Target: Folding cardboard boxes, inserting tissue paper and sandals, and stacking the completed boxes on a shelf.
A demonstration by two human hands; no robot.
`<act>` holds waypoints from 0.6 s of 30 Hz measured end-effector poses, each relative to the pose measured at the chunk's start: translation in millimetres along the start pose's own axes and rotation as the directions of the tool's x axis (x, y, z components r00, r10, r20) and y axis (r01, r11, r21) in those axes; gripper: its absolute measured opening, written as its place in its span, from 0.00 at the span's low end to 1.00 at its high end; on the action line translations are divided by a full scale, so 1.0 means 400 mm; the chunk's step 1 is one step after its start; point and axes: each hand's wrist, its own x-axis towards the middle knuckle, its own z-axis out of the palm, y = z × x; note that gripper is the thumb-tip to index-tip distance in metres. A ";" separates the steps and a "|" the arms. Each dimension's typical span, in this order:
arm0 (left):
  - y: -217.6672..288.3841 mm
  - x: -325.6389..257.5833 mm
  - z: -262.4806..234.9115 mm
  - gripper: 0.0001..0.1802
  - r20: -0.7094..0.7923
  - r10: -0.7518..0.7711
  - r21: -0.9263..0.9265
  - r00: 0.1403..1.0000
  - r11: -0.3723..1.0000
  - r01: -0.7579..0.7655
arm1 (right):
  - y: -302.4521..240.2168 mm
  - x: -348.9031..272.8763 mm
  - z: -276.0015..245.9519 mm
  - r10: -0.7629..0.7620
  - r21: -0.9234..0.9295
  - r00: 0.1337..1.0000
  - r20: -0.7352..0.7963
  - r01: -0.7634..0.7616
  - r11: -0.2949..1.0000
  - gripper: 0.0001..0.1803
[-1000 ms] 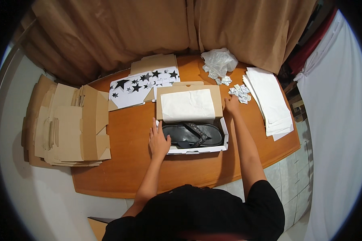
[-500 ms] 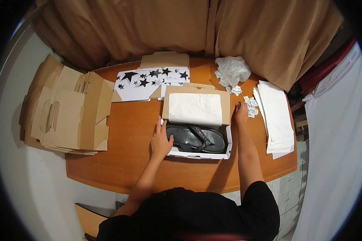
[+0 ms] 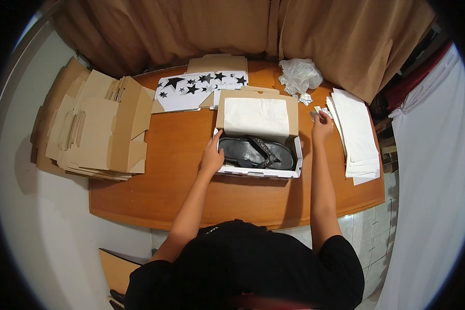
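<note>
A shoe box (image 3: 274,174) with white walls lies open in front of me, its brown lid (image 3: 293,116) tipped back. Inside rests a black thong sandal (image 3: 243,150) with a patterned strap, toe to the left. A white paper sheet (image 3: 257,116) lies against the lid. My left hand (image 3: 212,156) grips the box's left wall, thumb on the inner side. Right of the box, my right hand (image 3: 322,128) pinches what looks like a small whitish sachet (image 3: 314,117) over a little heap of sachets (image 3: 325,110), which the hand partly covers.
Stacked folded cardboard boxes (image 3: 88,124) stand at the left. White sheets with black stars (image 3: 183,90) lie at the back. A plastic bag (image 3: 300,75) spilling sachets sits back right, beside a pile of white paper (image 3: 354,137). Brown curtains hang behind the table (image 3: 181,139).
My right hand has moved right, over the sachet heap, and a small whitish piece now shows at its fingertips. My left hand stays on the box's left wall. The whole view has shifted.
</note>
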 end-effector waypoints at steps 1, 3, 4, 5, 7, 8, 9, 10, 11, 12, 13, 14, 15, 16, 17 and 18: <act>-0.006 -0.004 -0.006 0.33 0.006 -0.017 -0.006 1.000 1.000 0.018 | -0.060 -0.037 0.002 0.026 0.134 0.996 0.082 -0.037 0.990 0.09; 0.001 -0.001 -0.005 0.35 0.028 -0.017 0.012 0.999 1.000 0.017 | -0.100 -0.108 0.003 0.026 0.243 0.992 0.123 -0.056 0.969 0.08; -0.003 -0.002 -0.004 0.35 0.026 -0.017 0.010 1.000 1.000 0.017 | -0.122 -0.146 0.006 0.021 0.349 0.985 0.173 -0.081 0.934 0.07; -0.015 -0.005 -0.003 0.36 0.010 0.009 0.034 1.000 0.999 -0.010 | -0.155 -0.191 0.006 0.098 0.319 0.949 0.300 -0.196 0.927 0.07; -0.010 -0.008 -0.006 0.37 0.023 -0.003 0.057 1.000 0.998 0.002 | -0.211 -0.267 0.006 0.217 0.251 0.839 0.499 -0.380 0.890 0.07; -0.005 -0.013 -0.005 0.37 0.023 0.002 0.057 1.000 0.998 -0.003 | -0.227 -0.294 0.006 0.259 0.224 0.778 0.573 -0.452 0.863 0.07; -0.001 -0.017 -0.004 0.38 0.029 -0.018 0.065 0.999 0.998 0.016 | -0.222 -0.315 0.012 0.245 0.257 0.755 0.608 -0.479 0.839 0.07; -0.004 -0.023 -0.009 0.38 0.034 -0.038 0.076 0.999 0.996 0.036 | -0.228 -0.338 0.019 0.228 0.290 0.731 0.643 -0.508 0.811 0.07; -0.008 -0.029 -0.013 0.38 0.032 -0.035 0.079 0.999 0.996 0.033 | -0.232 -0.353 0.022 0.227 0.274 0.734 0.640 -0.494 0.825 0.08; -0.012 -0.037 -0.016 0.38 0.032 -0.041 0.083 0.999 0.996 0.038 | -0.236 -0.363 0.023 0.225 0.278 0.736 0.639 -0.493 0.824 0.08; -0.017 -0.045 -0.015 0.38 0.031 -0.047 0.084 0.998 0.995 0.044 | -0.241 -0.368 0.021 0.246 0.279 0.729 0.638 -0.517 0.809 0.08; -0.024 -0.054 -0.019 0.38 0.031 -0.045 0.083 0.999 0.996 0.042 | -0.245 -0.371 0.017 0.268 0.279 0.723 0.637 -0.540 0.794 0.09; -0.036 -0.062 -0.029 0.38 0.022 -0.034 0.071 0.999 0.997 0.032 | -0.248 -0.369 0.012 0.267 0.279 0.725 0.635 -0.537 0.796 0.09; -0.036 -0.071 -0.035 0.38 0.016 -0.023 0.056 1.000 0.998 0.022 | -0.248 -0.360 0.002 0.274 0.252 0.718 0.640 -0.533 0.808 0.09; -0.036 -0.078 -0.040 0.38 0.017 -0.028 0.047 0.999 0.999 0.027 | -0.248 -0.350 -0.009 0.282 0.224 0.710 0.645 -0.529 0.819 0.09; -0.034 -0.083 -0.041 0.38 0.021 -0.026 0.041 0.999 0.999 0.025 | -0.246 -0.337 -0.022 0.284 0.220 0.713 0.641 -0.526 0.822 0.09</act>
